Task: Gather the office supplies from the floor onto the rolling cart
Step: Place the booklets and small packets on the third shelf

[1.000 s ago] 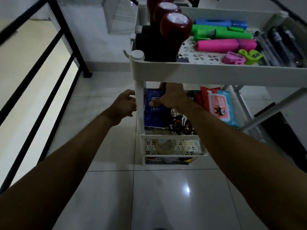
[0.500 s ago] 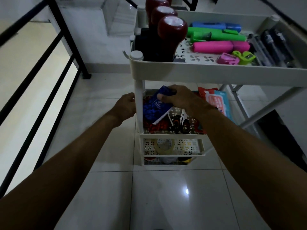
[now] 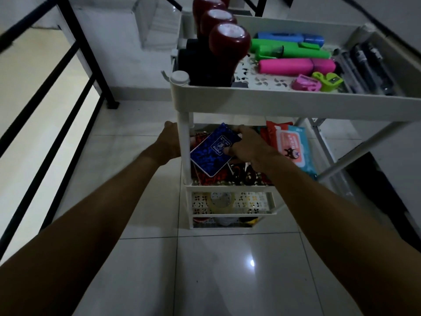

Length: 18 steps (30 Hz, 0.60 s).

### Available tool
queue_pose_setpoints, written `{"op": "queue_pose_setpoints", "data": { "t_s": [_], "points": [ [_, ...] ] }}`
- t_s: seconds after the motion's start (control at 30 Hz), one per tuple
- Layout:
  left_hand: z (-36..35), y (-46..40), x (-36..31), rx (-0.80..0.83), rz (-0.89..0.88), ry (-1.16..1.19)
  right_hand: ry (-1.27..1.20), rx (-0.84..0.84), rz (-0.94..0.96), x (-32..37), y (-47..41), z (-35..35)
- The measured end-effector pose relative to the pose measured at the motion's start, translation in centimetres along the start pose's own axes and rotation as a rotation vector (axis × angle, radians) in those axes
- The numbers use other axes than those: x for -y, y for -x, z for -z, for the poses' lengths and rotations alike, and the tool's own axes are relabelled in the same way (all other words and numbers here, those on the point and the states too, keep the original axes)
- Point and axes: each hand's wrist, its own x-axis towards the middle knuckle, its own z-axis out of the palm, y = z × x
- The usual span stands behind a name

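A white rolling cart (image 3: 284, 103) with three tiers stands in front of me. My right hand (image 3: 249, 144) reaches under the top tier and grips a blue patterned notebook (image 3: 213, 151), tilted over the middle shelf. My left hand (image 3: 169, 141) is against the cart's front left post (image 3: 185, 144); its fingers are hidden behind the post. Black scissors (image 3: 245, 175) and red items lie on the middle shelf below the notebook. The top tier holds red-capped stamps (image 3: 229, 39), highlighters (image 3: 293, 66), two sharpeners (image 3: 317, 82) and dark pens (image 3: 364, 65).
Wet-wipe packs (image 3: 292, 147) stand at the right of the middle shelf. A tape roll (image 3: 222, 201) lies on the lower shelf. A black railing (image 3: 68, 71) runs along the left. White glossy floor tiles (image 3: 216, 270) spread before the cart; a dark object (image 3: 376, 190) lies at right.
My right hand has turned the blue notebook from upright to tilted and lowered it toward the middle shelf. My left hand has moved closer to the post.
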Motion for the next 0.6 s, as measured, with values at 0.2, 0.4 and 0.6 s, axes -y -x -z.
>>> {"op": "queue_pose_setpoints", "data": {
  "t_s": [0.2,0.4,0.6],
  "points": [
    [0.1,-1.2,-1.2,-0.106,-0.086,0.075,0.191,0.150,0.162,1.1,0.8,2.2],
    [-1.0,-1.4,0.1,-0.168,-0.185,-0.015,0.217,-0.146,0.165,-0.3,0.1,-0.4],
    [-0.6,1.6,0.7,-0.302,-0.299,-0.032,0.532,-0.270,0.078,0.4,-0.7,-2.0]
  ]
}}
